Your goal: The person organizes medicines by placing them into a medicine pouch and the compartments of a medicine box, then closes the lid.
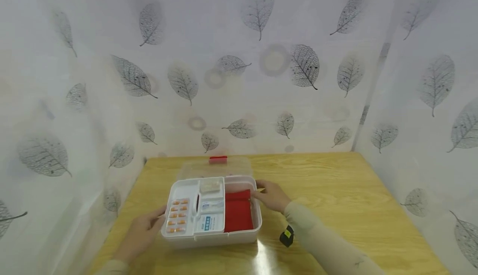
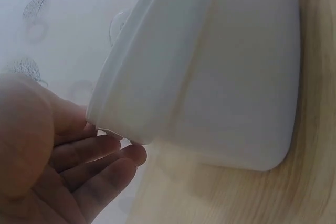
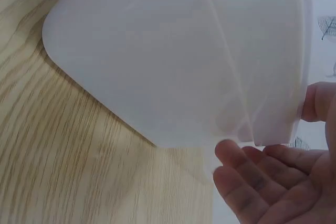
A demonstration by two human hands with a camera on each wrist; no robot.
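Note:
A white plastic medicine box [image 1: 224, 239] stands with its lid swung back, between both hands. Its left part holds a white tray [image 1: 186, 188] with a blister pack [image 1: 177, 215] of orange-and-white capsules and several small packets, one blue-labelled [image 1: 208, 223]. A folded red item [image 1: 239, 215], perhaps cloth, fills the right compartment. At the left wall, my left hand [image 1: 139, 234] grips the rim, thumb on the edge and fingers beneath it in the left wrist view. My right hand [image 1: 273, 197] holds the rim near the back right corner; in the right wrist view its fingertips [image 3: 228, 150] lie below the rim.
The clear lid [image 1: 192, 169] with its red latch [image 1: 218, 159] lies behind the box. A small black object with a yellow label [image 1: 286, 237] is on the wooden table [image 1: 336, 192] beside my right forearm. Leaf-patterned curtains [image 1: 239, 88] enclose the back and both sides.

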